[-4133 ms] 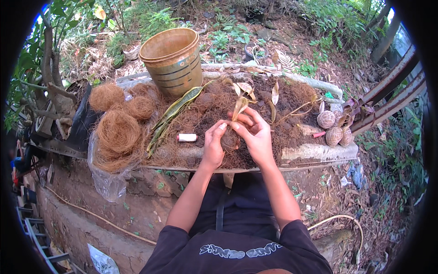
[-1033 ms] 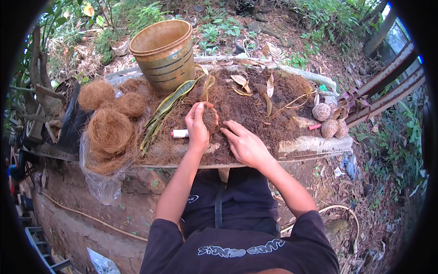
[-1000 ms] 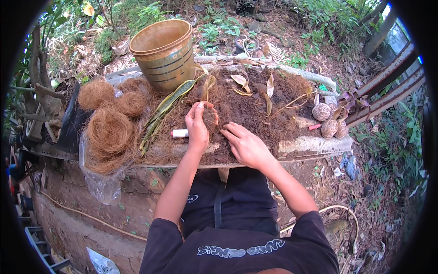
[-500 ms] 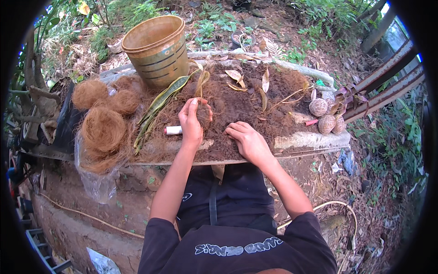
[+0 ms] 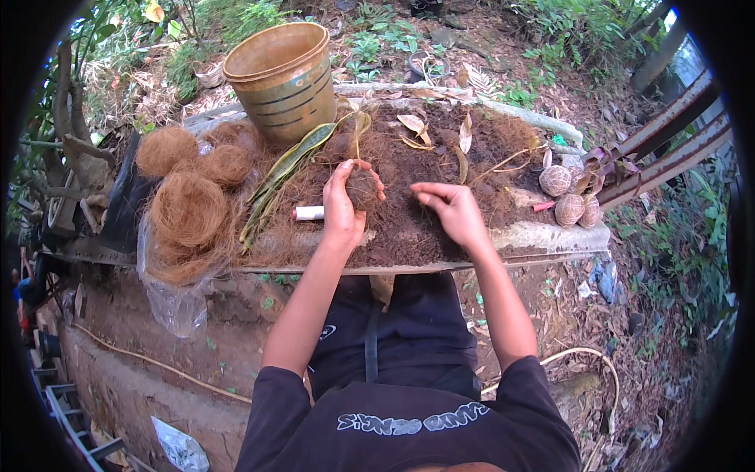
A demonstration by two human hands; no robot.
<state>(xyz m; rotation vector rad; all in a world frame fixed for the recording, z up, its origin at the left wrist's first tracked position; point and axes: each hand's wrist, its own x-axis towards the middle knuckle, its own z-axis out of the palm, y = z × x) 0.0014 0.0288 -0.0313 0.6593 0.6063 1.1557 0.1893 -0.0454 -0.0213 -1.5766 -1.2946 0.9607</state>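
Observation:
My left hand is cupped, its fingers curled round a brown coconut-fibre ball. A yellowish-brown leaf cutting stands up out of that clump. My right hand hovers over the dark soil to the right, thumb and fingers pressed together; whatever they pinch is too small to tell. Beside my left wrist lies a white thread spool. A long green leaf with yellow edges stretches across loose fibre to the left.
A weathered ochre pot stands at the far left of the table. Fibre nests are piled on a clear plastic bag. Several thread-wrapped balls sit at the right end, near a red marker-like object and rusty metal beams.
My right hand has risen off the soil and shifted right, its fingertips now pinched together. My left hand stays cupped round the fibre ball. The whole view has shifted slightly.

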